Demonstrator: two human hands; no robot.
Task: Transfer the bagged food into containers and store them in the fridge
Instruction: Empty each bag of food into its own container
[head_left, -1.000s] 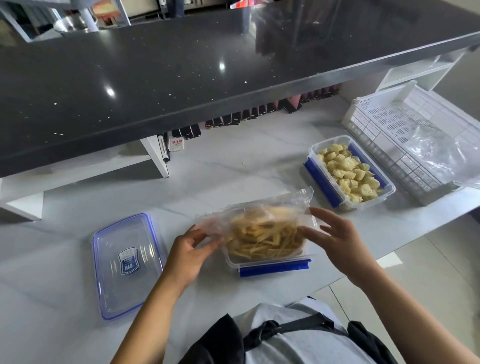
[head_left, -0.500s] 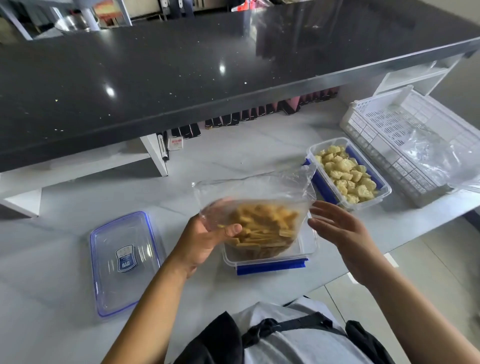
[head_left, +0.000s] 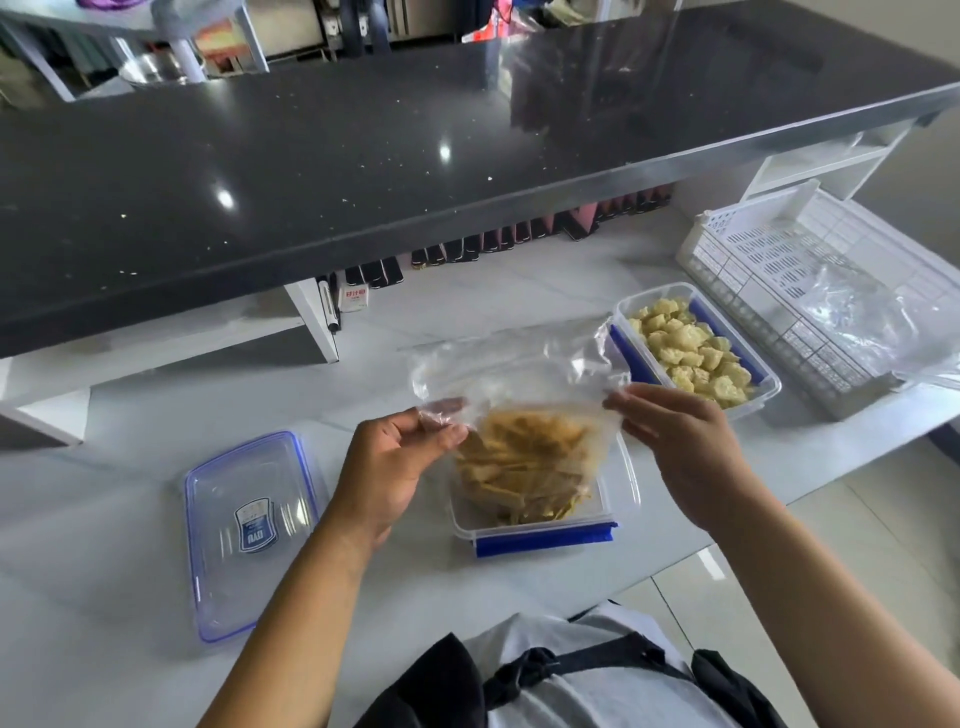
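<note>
- The bag (head_left: 519, 374) of tan strips (head_left: 524, 462), which a second ago lay slumped across the open container (head_left: 540, 525), now stands upright with its mouth upward and its bottom resting in that container
- The left hand (head_left: 395, 467) has shifted from the bag's side to its upper left corner, and pinches the film there between thumb and fingers
- The right hand (head_left: 675, 441), held apart from the bag half a second ago, has come in, with its fingertips at the bag's upper right edge; its thumb is hidden, so I cannot tell whether it pinches or only touches
- To my mind this sets up opening or upending the bag: the strips are all inside the film, so this transfer is not yet done
- The container sits at the near edge of the pale worktop (head_left: 130, 519), its blue clip facing the person
- Its lid (head_left: 249, 530) lies flat to the left, well apart and out of the way
- A second container (head_left: 769, 387), filled with pale yellow chunks and unlidded, stands just far-right of the bag; the loose film nearly reaches its rim and could brush it when the bag is tipped
- Further right a white perforated basket (head_left: 769, 260) holds an empty bag (head_left: 857, 306)
- The black counter (head_left: 363, 156) overhangs the far side; no fridge is in view
</note>
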